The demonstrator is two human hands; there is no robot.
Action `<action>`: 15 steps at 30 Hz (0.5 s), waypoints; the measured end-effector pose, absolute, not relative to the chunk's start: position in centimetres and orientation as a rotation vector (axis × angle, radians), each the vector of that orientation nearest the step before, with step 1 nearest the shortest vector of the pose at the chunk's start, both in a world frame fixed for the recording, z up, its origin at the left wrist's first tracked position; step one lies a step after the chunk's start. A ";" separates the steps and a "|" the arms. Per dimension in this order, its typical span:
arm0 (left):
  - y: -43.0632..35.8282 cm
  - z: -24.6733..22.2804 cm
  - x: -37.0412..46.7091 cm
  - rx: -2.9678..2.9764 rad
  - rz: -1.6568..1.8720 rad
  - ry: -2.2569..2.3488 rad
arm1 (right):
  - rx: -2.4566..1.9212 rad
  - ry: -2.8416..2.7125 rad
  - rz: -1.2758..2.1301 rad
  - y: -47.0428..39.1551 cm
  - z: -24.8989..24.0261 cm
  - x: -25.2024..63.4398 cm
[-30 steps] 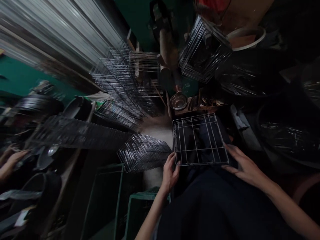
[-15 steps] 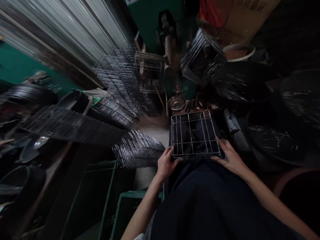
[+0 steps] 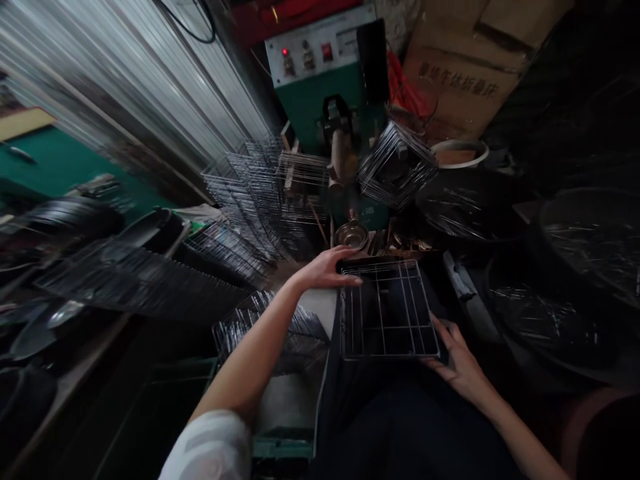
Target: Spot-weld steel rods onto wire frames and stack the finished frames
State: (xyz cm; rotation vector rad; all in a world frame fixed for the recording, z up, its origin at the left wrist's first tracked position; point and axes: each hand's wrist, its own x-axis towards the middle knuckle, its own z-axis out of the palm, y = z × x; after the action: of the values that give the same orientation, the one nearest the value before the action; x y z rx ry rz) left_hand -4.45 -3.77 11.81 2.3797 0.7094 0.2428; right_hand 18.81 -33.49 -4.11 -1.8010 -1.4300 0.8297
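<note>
A rectangular wire basket [image 3: 383, 327], shallow and made of thin metal rods, lies across my lap. My right hand [image 3: 460, 363] grips its near right corner, thumb and fingers round the edge wires. At the far left corner is my left hand [image 3: 325, 268], its fingers stretched out and the thumb apart, reaching over the rim; whether it touches the wires I cannot tell. Just beyond that hand sits a small round metal dish [image 3: 351, 235] under the green machine [image 3: 320, 100].
Stacked wire frames [image 3: 250, 193] stand left of the machine, with another wire stack [image 3: 273, 327] by my left forearm. More frames [image 3: 397, 167] hang at the machine's right. Dark tubs [image 3: 545, 307] with thin metal rods stand at right. A cardboard box [image 3: 460, 80] leans behind.
My left hand has left the basket's near left corner and moved forward to the far left corner, its fingers spreading. My right hand keeps its hold. The view has tilted up, showing the machine's panel.
</note>
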 end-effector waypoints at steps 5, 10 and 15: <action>-0.7 9.0 2.0 2.197 -0.358 0.592 | -1.777 -1.381 0.851 -33.4 -4.1 18.4; 0.1 8.1 1.8 2.072 -0.292 0.610 | -1.739 -1.353 0.854 -33.3 -4.4 18.5; -1.3 10.8 0.4 2.111 -0.263 0.517 | -1.683 -1.400 0.790 -34.5 -4.2 18.2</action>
State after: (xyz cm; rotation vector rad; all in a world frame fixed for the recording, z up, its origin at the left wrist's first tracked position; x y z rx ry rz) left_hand 0.44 -1.25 10.82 2.1110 0.5173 -0.2626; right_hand 18.24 -34.54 -4.24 -1.6827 -1.3999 0.7905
